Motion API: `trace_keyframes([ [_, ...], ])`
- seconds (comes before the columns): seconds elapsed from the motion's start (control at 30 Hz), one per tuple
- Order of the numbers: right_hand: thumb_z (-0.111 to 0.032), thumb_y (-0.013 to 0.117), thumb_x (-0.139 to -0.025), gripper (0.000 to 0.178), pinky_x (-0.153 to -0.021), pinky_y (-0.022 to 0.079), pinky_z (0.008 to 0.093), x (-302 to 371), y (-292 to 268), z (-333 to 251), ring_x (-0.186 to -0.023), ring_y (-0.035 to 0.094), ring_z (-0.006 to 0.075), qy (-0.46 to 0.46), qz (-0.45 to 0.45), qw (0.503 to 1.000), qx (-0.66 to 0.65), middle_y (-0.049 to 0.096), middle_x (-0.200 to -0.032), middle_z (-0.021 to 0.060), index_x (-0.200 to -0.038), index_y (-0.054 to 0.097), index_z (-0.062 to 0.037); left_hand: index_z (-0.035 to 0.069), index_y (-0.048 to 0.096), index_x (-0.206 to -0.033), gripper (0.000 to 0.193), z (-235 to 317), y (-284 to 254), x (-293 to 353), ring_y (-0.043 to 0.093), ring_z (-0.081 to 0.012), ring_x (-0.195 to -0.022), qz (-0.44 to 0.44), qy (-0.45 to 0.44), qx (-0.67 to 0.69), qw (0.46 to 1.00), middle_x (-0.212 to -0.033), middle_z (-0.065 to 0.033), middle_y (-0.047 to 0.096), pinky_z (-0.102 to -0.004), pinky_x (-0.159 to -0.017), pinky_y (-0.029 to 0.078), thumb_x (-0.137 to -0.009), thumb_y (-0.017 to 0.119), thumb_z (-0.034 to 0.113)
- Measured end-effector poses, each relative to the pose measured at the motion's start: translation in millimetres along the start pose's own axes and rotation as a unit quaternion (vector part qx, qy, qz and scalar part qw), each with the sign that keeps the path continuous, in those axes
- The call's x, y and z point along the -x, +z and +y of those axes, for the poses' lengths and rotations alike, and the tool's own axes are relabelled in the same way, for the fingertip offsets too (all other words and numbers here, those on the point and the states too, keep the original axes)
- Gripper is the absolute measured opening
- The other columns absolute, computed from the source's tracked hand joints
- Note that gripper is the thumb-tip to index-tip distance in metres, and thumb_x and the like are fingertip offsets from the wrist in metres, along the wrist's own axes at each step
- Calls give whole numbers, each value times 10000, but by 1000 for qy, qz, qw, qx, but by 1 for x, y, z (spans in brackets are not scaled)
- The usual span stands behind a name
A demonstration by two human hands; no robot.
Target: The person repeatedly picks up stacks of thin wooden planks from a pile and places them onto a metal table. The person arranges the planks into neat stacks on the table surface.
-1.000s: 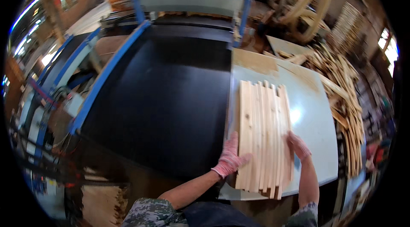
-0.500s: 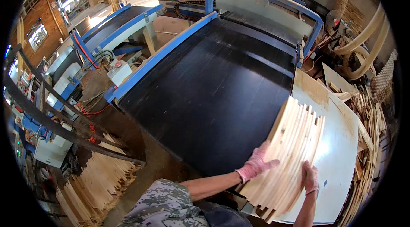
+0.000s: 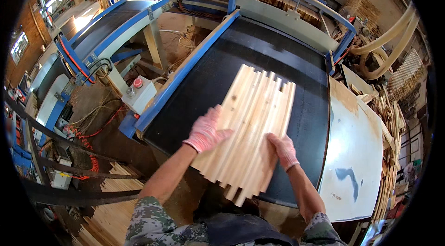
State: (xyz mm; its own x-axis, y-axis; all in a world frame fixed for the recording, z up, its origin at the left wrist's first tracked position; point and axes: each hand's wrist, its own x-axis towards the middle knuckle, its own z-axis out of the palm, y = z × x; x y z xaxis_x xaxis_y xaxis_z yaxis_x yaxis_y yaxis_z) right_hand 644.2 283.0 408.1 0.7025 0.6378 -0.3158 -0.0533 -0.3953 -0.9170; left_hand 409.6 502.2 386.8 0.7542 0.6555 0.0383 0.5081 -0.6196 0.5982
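Observation:
A row of several pale wood strips (image 3: pixel 248 128), set side by side with uneven ends, is squeezed between my two gloved hands over a black conveyor belt (image 3: pixel 185 102). My left hand (image 3: pixel 207 131) presses the left edge, its thumb lying across the top face. On the opposite edge my right hand (image 3: pixel 282 149) grips with the thumb on top; its other fingers are mostly hidden. The strips' near ends stick out past the belt's front edge. Whether the bundle rests on the belt or hangs just above it, I cannot tell.
A blue rail (image 3: pixel 185 72) borders the belt on the left, with a control box (image 3: pixel 140 94) bearing a red button beside it. A blue frame (image 3: pixel 296 7) spans the far end. On the right lies a pale sheet-topped table (image 3: pixel 354 162); more strips (image 3: pixel 111 218) are stacked at lower left.
Both hands have carried the wood strips leftward and forward, off the pale table at the right and over the black belt. My view has shifted too.

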Motion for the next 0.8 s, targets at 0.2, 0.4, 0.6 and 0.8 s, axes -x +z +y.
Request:
trace_keyframes([
  [0.2, -276, 763, -974, 474, -1014, 442, 315, -32, 139, -32, -1174, 561, 148, -5, -70, 979, -190, 640, -1271, 40, -1336, 566, -41, -1, 246, -1648, 954, -59, -51, -15, 144, -404, -1608, 34, -99, -286, 952, -1729, -238, 188, -513, -1310, 33, -1003, 413, 681],
  [0.4, -305, 711, -976, 347, -997, 479, 380, -53, 179, -18, -1100, 589, 202, -23, -84, 939, -334, 632, -1158, 69, -1210, 614, -68, -54, 476, -1513, 772, -82, -84, -54, 344, -443, -1513, 102, 15, -254, 962, -1598, -281, 428, -515, -1281, 214, -1008, 559, 524],
  [0.6, -59, 809, -696, 360, -835, 533, 402, -63, 238, -20, -968, 604, 341, -24, -332, 902, -275, 605, -1035, 146, -1014, 647, -11, -61, 626, -1340, 472, -237, -187, -132, 605, -406, -1231, 115, 0, -227, 967, -1343, -239, 651, -498, -1125, 471, -1042, 576, 301],
  [0.8, -322, 664, -1013, 245, -593, 472, 348, 12, 177, 121, -653, 534, 170, -185, -400, 865, -239, 505, -729, -24, -861, 624, -134, -67, 630, -1343, 420, -70, -151, -134, 631, -374, -1230, 76, 109, 220, 966, -1338, -239, 663, -467, -1121, 488, -1029, 583, 209],
])
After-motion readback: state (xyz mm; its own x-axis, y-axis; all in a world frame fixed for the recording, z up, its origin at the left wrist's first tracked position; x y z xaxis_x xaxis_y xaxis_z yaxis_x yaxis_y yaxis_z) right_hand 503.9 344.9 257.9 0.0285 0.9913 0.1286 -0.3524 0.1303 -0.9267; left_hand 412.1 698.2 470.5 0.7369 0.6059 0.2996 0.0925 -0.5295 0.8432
